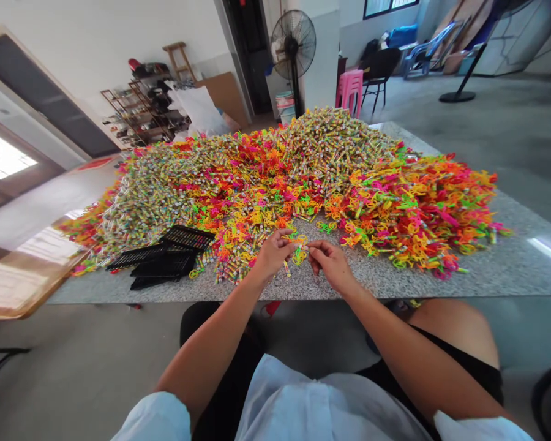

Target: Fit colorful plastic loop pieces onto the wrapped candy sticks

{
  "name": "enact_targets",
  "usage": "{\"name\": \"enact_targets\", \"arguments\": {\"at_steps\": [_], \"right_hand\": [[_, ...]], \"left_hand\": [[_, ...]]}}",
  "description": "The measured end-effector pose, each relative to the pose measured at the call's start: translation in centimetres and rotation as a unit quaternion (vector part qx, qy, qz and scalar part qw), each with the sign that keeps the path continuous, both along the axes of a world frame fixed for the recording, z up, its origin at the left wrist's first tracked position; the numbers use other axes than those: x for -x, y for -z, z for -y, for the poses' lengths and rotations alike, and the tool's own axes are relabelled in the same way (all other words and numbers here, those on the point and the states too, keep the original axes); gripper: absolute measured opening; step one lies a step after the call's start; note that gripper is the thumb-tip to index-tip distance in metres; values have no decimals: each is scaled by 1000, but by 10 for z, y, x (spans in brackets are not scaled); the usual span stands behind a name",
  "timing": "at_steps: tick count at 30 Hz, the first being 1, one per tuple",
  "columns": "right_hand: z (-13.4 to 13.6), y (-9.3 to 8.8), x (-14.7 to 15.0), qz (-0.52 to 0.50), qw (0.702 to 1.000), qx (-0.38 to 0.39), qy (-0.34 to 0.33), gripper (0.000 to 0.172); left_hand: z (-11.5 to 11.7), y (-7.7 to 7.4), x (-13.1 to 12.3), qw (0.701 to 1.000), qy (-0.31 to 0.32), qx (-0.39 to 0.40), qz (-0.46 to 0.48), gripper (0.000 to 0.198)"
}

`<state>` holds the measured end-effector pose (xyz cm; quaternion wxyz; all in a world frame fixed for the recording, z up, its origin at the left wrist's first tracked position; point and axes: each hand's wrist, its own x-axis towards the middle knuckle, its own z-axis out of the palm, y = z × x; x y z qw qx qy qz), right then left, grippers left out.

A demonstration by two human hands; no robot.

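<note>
My left hand [274, 253] and my right hand [329, 262] meet over the front of a speckled stone table, fingers closed in a pinch. At the left fingertips shows a small orange-yellow looped plastic piece [300, 239]. The right thumb and forefinger pinch right beside it; what they hold is too small to make out. Just under the hands lies a green and yellow looped plastic piece [298, 256]. A short printed tube [288, 268] rests by my left hand. Left of it is a loose heap of printed tubes and coloured loops [239, 251].
Black slotted trays [163, 264] are stacked at the table's left front. A big mound of printed tubes [335, 144] and a pile of bright plastic loops [422, 208] cover the back and right of the table [500, 269]. Beyond stand a fan [294, 46] and pink stools [349, 89].
</note>
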<state>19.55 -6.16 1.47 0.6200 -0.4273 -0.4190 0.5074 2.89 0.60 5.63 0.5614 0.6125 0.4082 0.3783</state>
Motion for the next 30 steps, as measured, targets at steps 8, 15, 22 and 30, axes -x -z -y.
{"name": "enact_targets", "arguments": {"at_steps": [8,15,22,30], "right_hand": [[-1,-3,-3,-63,994,60,-59,32],[-8,-3,3,-68,997,8,20,35],[-5,-3,1,-26,999,12,40,35],[-5,1,-4,24,997,38,55,37]], "left_hand": [[-1,2,-5,1000,-29,-7,8,58],[16,2,-16,988,-67,123,59,51],[25,16,-23,996,17,81,41,45],[28,17,-24,993,18,100,59,43]]}}
